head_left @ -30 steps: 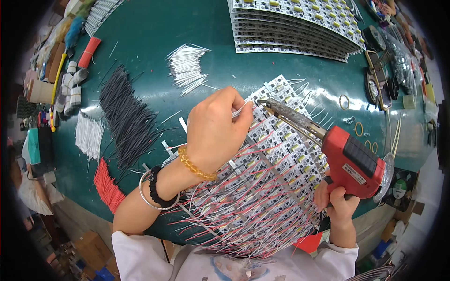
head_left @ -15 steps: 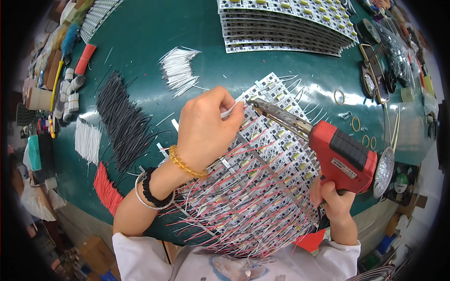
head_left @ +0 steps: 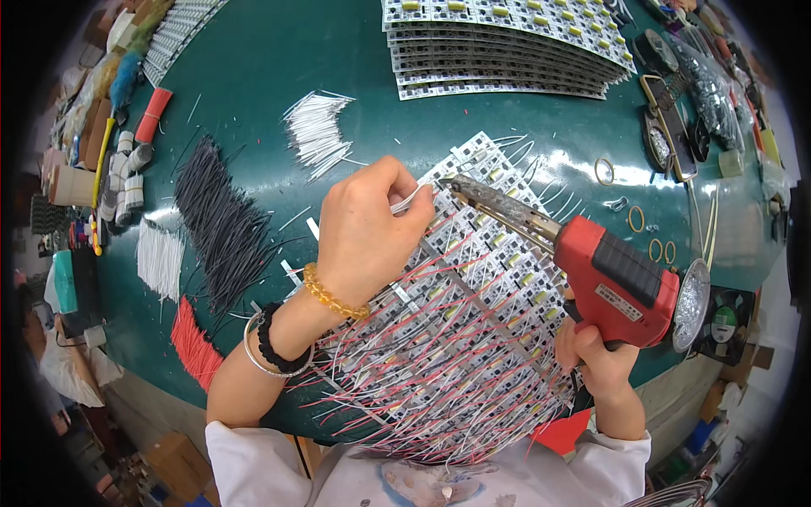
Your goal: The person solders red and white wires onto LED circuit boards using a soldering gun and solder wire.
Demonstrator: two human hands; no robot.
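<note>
A white wire (head_left: 413, 201) is pinched between the thumb and fingertips of my left hand (head_left: 372, 228), over the upper left edge of a circuit board panel (head_left: 483, 291). My right hand (head_left: 598, 355) is wrapped round the handle of a red and black soldering gun (head_left: 621, 283). Its dark tip points left, close to the wire's end; whether the tip touches the wire or board is too small to tell. Rows of red and white wires stick out from the panel's lower part toward me.
Left of the panel lie bundles of black wires (head_left: 221, 224), white wires (head_left: 159, 260) and red wires (head_left: 194, 342). Another white wire pile (head_left: 318, 133) lies farther off. Stacked circuit boards (head_left: 507, 52) stand at the back. A round metal dish (head_left: 693, 304) and a small fan (head_left: 725, 325) are at right.
The soldering gun's tip has shifted slightly against my left fingertips, and a little more of the tip shows. Otherwise both hands keep their grips; the whole view has moved slightly.
</note>
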